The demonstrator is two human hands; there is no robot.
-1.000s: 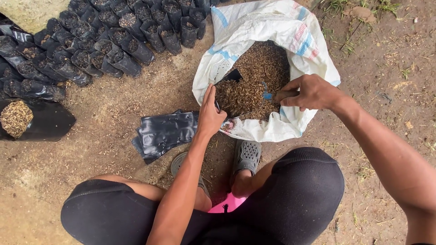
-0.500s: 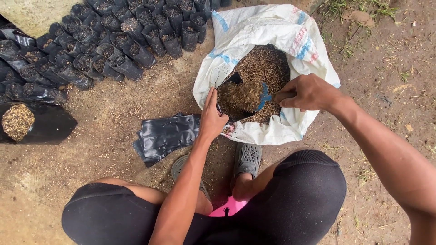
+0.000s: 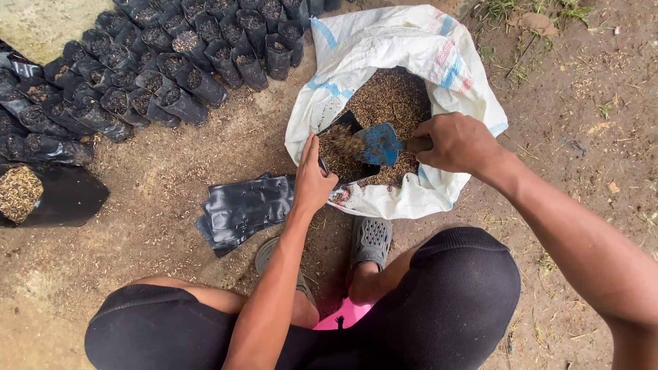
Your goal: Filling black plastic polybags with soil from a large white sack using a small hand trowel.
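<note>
The left hand [image 3: 312,179] grips the rim of a small black plastic bag [image 3: 345,147], fingers closed on its thin, glossy edge, holding it open inside the mouth of a white woven sack [image 3: 384,48]. The right hand [image 3: 456,142] is wrapped tight round the handle of a blue trowel [image 3: 380,142], whose scuffed metal blade sits over the bag's opening. The bag is partly full of dry, fibrous brown husk [image 3: 394,99], the same coarse, chaffy stuff that fills the sack. The sack has blue and red stripes and a rolled-down, crumpled rim.

Just left of the sack lies one flat stack of empty bags [image 3: 243,209], shiny and wrinkled; how many are in it cannot be told. Beyond, at upper left, stand rows of filled bags [image 3: 185,58], soft cylinders topped with husk, well over twenty. One larger black bag [image 3: 58,199] lies on its side at the far left, husk showing in its mouth. The ground is bare packed earth strewn with husk. Two grey perforated clogs [image 3: 370,240] show between the knees.
</note>
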